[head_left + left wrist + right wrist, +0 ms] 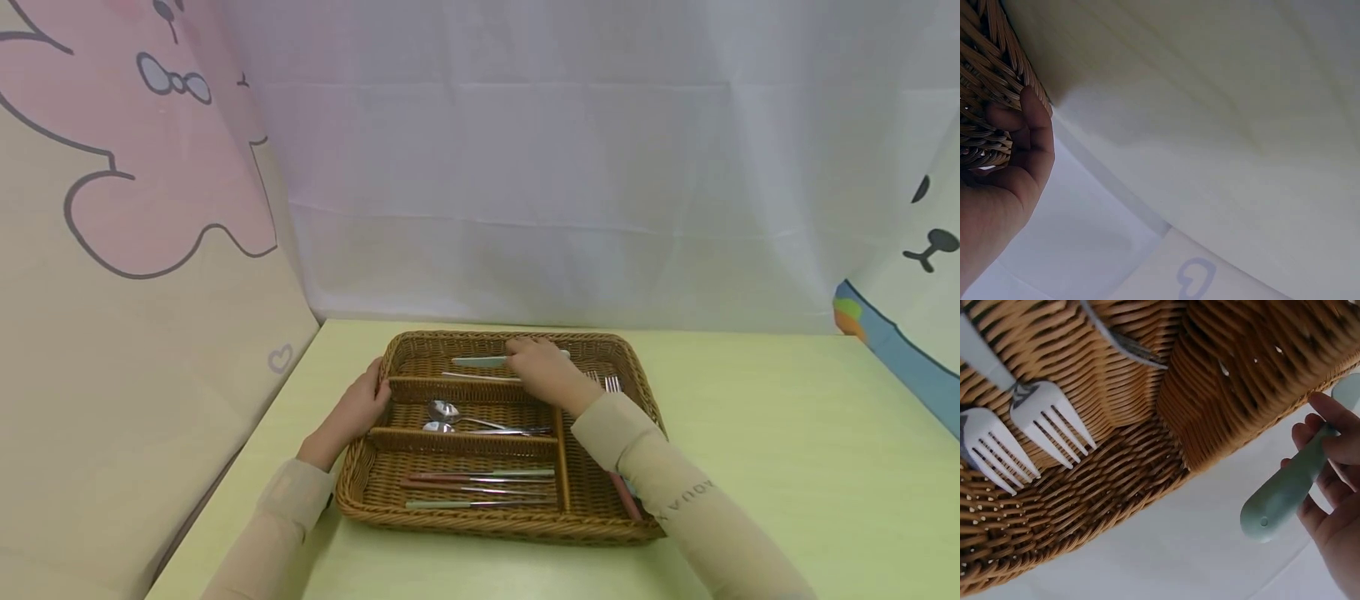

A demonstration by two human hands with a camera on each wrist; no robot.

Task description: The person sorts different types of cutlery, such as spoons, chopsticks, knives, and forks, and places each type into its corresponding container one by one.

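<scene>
My right hand (551, 375) holds a pale green knife (480, 362) over the back compartment of a brown wicker cutlery tray (495, 527). In the right wrist view the thumb and fingers are curled round the knife's handle (1285, 487), whose rounded end has a small hole. My left hand (363, 404) grips the tray's left rim, the thumb on one side and fingers on the other, as the left wrist view also shows. Beneath the green knife lies a thin silvery utensil (480, 377), partly hidden by the right hand.
Spoons (446, 409) lie in the middle compartment. Several slim utensils with red or green handles (438, 504) lie in the front one. Forks (1054, 422) occupy the right compartment, partly under my right sleeve. The tray stands on a pale yellow table (787, 450) before a white cloth backdrop (525, 183).
</scene>
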